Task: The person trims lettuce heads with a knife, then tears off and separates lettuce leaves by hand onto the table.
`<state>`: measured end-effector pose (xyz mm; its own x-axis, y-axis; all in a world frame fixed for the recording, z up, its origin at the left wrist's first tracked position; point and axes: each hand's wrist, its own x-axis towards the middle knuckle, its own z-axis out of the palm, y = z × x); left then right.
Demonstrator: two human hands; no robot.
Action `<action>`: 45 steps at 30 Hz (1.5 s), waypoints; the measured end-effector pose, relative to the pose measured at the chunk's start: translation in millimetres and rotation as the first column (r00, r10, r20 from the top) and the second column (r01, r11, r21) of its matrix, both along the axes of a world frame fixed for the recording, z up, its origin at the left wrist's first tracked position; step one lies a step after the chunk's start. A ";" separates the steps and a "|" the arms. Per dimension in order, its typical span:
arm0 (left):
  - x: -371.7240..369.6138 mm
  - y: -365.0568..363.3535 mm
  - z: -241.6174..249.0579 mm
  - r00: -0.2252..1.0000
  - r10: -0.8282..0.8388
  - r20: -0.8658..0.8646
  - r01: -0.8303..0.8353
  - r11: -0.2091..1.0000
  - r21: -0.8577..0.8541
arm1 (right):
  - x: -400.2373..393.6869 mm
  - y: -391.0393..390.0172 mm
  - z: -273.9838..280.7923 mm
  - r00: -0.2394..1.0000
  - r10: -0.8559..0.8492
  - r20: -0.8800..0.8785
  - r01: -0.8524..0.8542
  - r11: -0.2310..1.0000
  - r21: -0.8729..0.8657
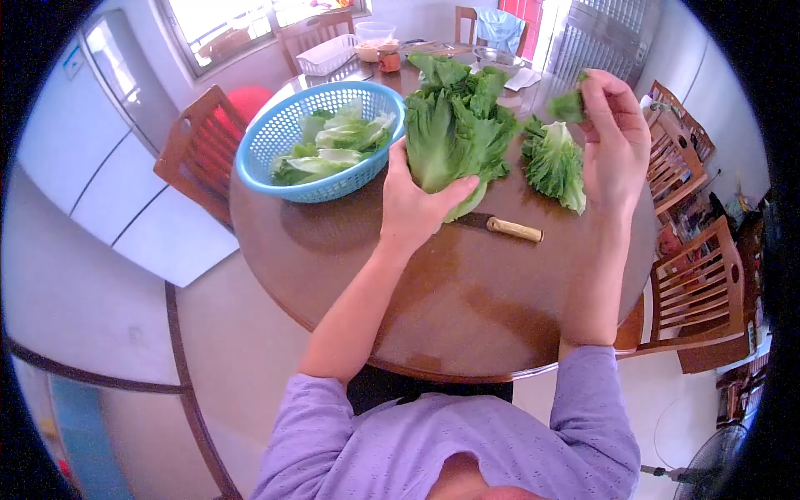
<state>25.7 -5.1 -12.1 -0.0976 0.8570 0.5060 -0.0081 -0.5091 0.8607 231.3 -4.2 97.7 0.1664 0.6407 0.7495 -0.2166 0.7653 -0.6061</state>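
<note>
On the round wooden table [467,308] in front of you, your left hand [412,204] is clenched around the base of a big head of lettuce [454,125], thumb wrapped over the pale stem end, leaves fanning away from you toward 12 o'clock. The head rests on the tabletop near its middle.

Your right hand [612,137] is raised above the table at about 2 o'clock, fingers pinched on a small torn leaf piece [569,107] held up near the fingertips. Just below and to the left of that hand, a smaller bunch of lettuce [554,162] lies on the table, just beside the big head.

A knife with a wooden handle [514,228] lies flat on the table at roughly 1 o'clock from your left wrist; its blade runs under the lettuce head and your left hand, so only part of it shows.

At 10 o'clock sits a blue plastic basket [258,162], touching or nearly touching the big head at its right rim, with separated lettuce leaves [333,143] piled inside.

At the far edge, around 12 o'clock, you have a white tray [327,54], a clear container [375,33], a small jar [389,60] and a metal bowl [497,57]. Wooden chairs [696,287] stand around the table.
</note>
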 end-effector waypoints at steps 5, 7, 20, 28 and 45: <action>2.6 -7.6 5.9 0.960 0.203 -0.195 -0.176 0.974 0.144 | -23.6 -15.5 -2.8 0.764 -0.342 0.546 0.283 0.940 0.193; 3.7 -10.2 7.8 0.934 0.261 -0.245 -0.219 0.958 0.185 | -34.8 -24.9 -2.9 0.618 -0.497 0.609 0.333 0.867 0.370; 6.8 -12.2 11.6 0.990 0.114 -0.085 -0.094 0.972 0.214 | -40.1 -10.4 -13.2 0.973 -0.035 0.228 0.051 0.997 -0.065; 0.4 0.1 -1.2 0.999 -0.017 -0.052 0.026 0.986 0.166 | 8.1 -5.9 7.7 0.994 -0.021 -0.106 0.020 1.000 -0.012; -0.3 -0.9 -5.8 0.981 -0.164 -0.100 0.178 0.972 0.155 | 4.6 -26.6 9.6 0.789 -0.009 0.614 0.027 0.999 -0.020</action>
